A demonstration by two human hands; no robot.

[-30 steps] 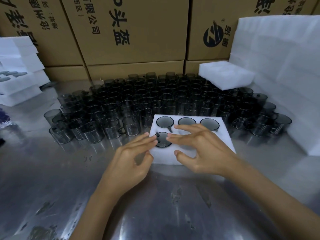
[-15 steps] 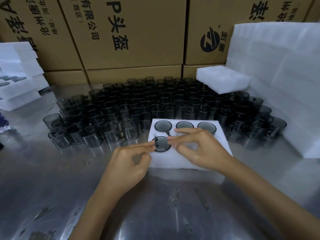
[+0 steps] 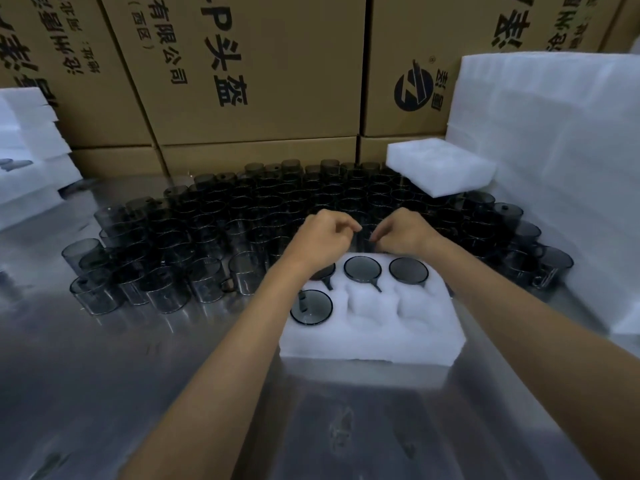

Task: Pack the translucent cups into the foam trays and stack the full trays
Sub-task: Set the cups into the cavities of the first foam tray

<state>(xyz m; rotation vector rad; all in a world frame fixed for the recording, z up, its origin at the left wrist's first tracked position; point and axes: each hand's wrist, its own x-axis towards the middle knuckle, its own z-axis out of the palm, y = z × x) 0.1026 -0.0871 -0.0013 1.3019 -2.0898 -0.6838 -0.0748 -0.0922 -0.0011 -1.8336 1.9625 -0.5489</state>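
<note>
Four translucent cups sit in the six-pocket foam tray (image 3: pixel 374 337): three across the far row, the leftmost partly hidden under the left wrist, and one in the near-left pocket (image 3: pixel 311 306). The near-middle pocket (image 3: pixel 363 299) and near-right pocket (image 3: pixel 414 301) stand empty. The tray rests on the steel table (image 3: pixel 138 393), its far edge just beside the front row of the loose cups (image 3: pixel 242 223).

Both hands reach over the tray into that front row. The left hand (image 3: pixel 320 237) and right hand (image 3: pixel 403 233) are close together, fingers curled downward at cup rims. It cannot be told whether either hand has a cup in its grip; the fingertips merge with the dark cups.

Risks noted:
- The loose cups stand touching one another. A cup drawn out at a slant is likely to tip its neighbours, and a fall may run along the row.
- Both forearms pass low over the seated far row. A dropped wrist may catch a handle and lift a cup from its pocket.
- Seated cups show handles lying in slots. A cup lowered with its handle misaligned will likely sit proud, and a tray stacked on it would rock.
- A spare foam tray (image 3: pixel 440 169) rests atop the rear cups and may slide if they shift.
</note>
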